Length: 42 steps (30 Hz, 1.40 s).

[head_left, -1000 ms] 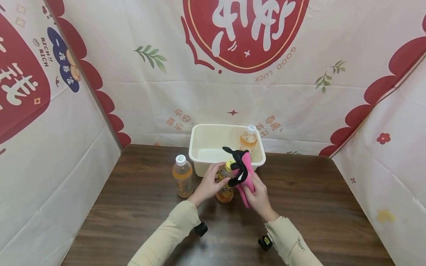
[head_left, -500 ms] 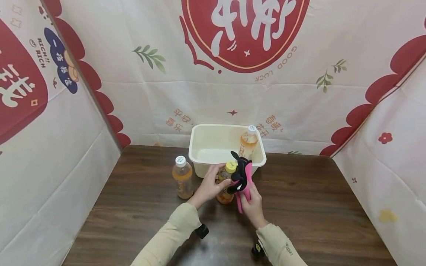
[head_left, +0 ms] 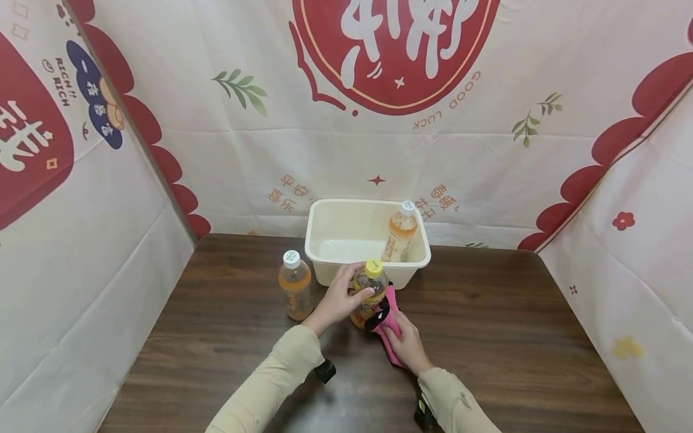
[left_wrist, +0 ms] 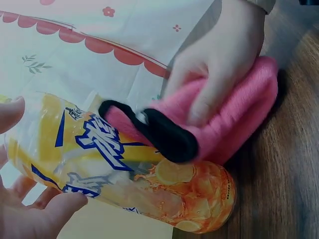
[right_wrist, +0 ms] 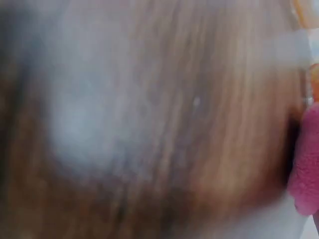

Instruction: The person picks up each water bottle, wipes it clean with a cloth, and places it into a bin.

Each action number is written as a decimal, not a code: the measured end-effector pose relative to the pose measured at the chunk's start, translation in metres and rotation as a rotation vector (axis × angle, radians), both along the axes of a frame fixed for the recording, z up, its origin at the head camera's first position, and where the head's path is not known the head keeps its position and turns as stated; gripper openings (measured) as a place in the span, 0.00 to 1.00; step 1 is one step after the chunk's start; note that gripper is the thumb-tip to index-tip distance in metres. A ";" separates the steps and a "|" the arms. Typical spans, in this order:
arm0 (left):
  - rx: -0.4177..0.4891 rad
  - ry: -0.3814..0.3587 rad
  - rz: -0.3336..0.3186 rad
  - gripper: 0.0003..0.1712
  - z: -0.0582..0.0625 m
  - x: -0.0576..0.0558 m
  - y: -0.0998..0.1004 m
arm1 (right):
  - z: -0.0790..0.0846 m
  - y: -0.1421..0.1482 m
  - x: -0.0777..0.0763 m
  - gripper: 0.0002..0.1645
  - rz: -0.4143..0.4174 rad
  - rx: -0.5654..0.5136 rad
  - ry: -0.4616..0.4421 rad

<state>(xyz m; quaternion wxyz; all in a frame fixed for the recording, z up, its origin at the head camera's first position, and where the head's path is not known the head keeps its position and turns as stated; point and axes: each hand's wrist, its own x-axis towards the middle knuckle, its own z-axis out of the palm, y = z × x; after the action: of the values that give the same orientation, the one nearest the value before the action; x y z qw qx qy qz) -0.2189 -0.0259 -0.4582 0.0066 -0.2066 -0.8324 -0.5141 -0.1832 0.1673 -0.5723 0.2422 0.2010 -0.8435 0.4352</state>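
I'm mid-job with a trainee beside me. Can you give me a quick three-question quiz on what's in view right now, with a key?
1. Fill in: the left hand grips the bottle whose cap is ____.
2. Choose: the right hand holds
A) a wooden spoon
B) a pink-and-black fabric item
C) a drinking glass
3. Count: how many bottles are inside the cream tub?

Key:
1. Yellow.
2. B.
3. One: a white-capped bottle. Another white-capped bottle stands on the wooden tabletop, outside the tub.
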 end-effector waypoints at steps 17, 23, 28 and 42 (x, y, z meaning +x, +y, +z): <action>-0.026 0.061 -0.028 0.32 0.000 -0.003 -0.003 | 0.119 -0.015 -0.006 0.23 0.082 -0.110 0.204; -0.001 0.066 -0.027 0.31 -0.001 -0.003 -0.003 | 0.069 -0.011 -0.016 0.27 0.043 -0.127 0.227; 0.003 0.016 -0.017 0.31 -0.001 -0.001 -0.002 | 0.024 -0.001 -0.007 0.24 0.047 -0.064 0.147; 0.073 -0.070 0.168 0.37 0.007 0.007 0.018 | -0.009 0.009 0.006 0.24 0.068 0.059 -0.089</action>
<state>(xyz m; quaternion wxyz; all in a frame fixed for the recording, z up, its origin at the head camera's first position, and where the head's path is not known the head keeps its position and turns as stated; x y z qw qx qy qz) -0.2115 -0.0077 -0.4515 0.0283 -0.1176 -0.8272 -0.5487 -0.1776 0.1762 -0.5808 0.1836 0.2168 -0.8586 0.4268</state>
